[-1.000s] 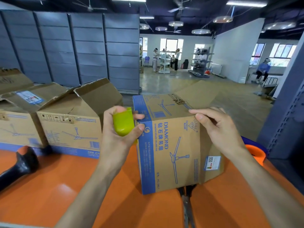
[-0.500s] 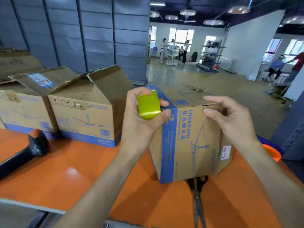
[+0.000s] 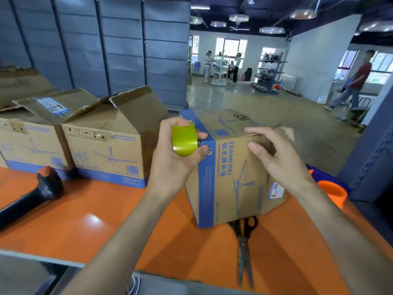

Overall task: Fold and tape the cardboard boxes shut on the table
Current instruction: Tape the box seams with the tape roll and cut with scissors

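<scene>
the left hand [image 3: 176, 158] is closed around a yellow-green tape roll [image 3: 184, 139], held against the upper left corner of the diamond box [image 3: 231, 175], which stands near the tabletop's [image 3: 89, 220] right edge. the right hand [image 3: 274, 158], fingers spread, rests on the box's upper front edge. scissors [image 3: 244, 245] poke out from under it. two open boxes [image 3: 110, 143] line the far edge
</scene>
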Motion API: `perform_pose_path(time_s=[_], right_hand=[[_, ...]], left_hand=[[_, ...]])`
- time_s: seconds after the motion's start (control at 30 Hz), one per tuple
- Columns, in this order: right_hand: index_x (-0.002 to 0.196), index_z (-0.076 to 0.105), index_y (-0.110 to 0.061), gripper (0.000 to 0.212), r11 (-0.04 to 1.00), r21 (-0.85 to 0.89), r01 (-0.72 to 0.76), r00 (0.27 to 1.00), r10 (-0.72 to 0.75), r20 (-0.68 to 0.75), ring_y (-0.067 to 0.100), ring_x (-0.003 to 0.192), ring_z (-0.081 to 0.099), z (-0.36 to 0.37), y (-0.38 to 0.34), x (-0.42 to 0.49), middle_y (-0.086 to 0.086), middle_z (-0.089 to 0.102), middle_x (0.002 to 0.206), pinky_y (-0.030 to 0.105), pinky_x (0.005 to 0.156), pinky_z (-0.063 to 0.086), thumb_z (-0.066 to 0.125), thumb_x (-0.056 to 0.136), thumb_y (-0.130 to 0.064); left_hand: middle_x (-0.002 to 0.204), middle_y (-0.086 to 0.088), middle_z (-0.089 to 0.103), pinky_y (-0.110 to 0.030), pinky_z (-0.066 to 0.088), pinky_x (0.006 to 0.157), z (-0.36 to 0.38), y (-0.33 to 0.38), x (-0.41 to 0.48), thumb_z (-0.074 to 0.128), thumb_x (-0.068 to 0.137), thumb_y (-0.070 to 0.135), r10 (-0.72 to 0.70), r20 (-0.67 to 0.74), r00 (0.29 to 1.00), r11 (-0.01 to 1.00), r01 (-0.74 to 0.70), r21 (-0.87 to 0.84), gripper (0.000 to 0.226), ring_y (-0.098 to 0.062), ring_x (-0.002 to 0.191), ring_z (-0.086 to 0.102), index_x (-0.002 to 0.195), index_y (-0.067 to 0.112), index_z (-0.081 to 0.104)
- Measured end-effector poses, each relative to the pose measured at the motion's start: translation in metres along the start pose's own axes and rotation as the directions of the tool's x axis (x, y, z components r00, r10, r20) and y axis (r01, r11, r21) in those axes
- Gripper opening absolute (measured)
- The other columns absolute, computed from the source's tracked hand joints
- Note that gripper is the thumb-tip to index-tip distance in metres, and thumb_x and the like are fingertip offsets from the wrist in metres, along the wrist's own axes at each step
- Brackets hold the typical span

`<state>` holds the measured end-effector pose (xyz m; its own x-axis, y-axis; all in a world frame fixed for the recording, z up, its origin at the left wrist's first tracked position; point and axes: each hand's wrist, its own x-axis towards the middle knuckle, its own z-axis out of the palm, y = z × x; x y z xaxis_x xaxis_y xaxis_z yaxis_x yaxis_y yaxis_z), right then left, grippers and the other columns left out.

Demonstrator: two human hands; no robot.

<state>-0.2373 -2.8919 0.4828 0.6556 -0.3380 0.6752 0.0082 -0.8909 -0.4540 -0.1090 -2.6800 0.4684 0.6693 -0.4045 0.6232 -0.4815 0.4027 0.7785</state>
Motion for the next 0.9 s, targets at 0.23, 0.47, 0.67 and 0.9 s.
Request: perform_pose_path(time_s=[0.23,0.47,0.67,0.9], right_hand=[[0.144,0.051,-0.028,0.057,0.885,-0.465,-0.021,0.983,-0.068,-0.173,0.031,0.147,0.025,-0.001,-0.022,-0.064,0.006,0.024,0.163,0.048,0.116,0.035,0.064,0.089,-0.018],[0.111,0.07,-0.02,0.019,0.93,-0.363,-0.052,0.989,0.098,0.109,0.024,0.112,0.054,0.034,-0.029,-0.114,0.001,0.057,0.109,0.034,0.096,0.049,0.066,0.093,-0.023],[0.123,0.053,-0.026,0.05,0.794,-0.563,-0.231,0.796,0.487,0.36,0.025,0.121,0.046,0.054,-0.038,-0.131,0.001,0.047,0.129,0.036,0.091,0.046,0.058,0.089,-0.062],[0.134,0.041,-0.017,0.043,0.769,-0.593,-0.24,0.753,0.532,0.386,0.03,0.11,0.059,0.023,-0.045,-0.136,0.007,0.044,0.132,0.034,0.076,0.042,0.056,0.094,-0.013]], left_hand=[[0.105,-0.003,0.075,-0.044,0.058,0.092,0.004,-0.007,0.001,0.079,0.084,0.004,0.053,-0.012,0.999,0.997,-0.052,0.057,0.052,-0.022,0.106,0.071,0.116,0.027,0.046],[0.105,-0.005,0.075,-0.035,0.058,0.087,0.01,-0.004,0.001,0.077,0.083,-0.002,0.027,-0.019,0.999,0.996,-0.025,0.081,0.053,-0.021,0.103,0.071,0.116,0.022,0.043],[0.107,0.0,0.076,-0.051,0.055,0.096,0.009,-0.001,-0.003,0.078,0.083,0.004,0.006,-0.035,0.999,0.992,-0.001,0.124,0.052,-0.019,0.105,0.071,0.115,0.027,0.044],[0.106,0.004,0.076,-0.057,0.053,0.096,0.014,0.007,-0.01,0.08,0.08,0.011,-0.008,-0.017,1.0,0.988,0.011,0.152,0.052,-0.019,0.104,0.071,0.113,0.03,0.045]])
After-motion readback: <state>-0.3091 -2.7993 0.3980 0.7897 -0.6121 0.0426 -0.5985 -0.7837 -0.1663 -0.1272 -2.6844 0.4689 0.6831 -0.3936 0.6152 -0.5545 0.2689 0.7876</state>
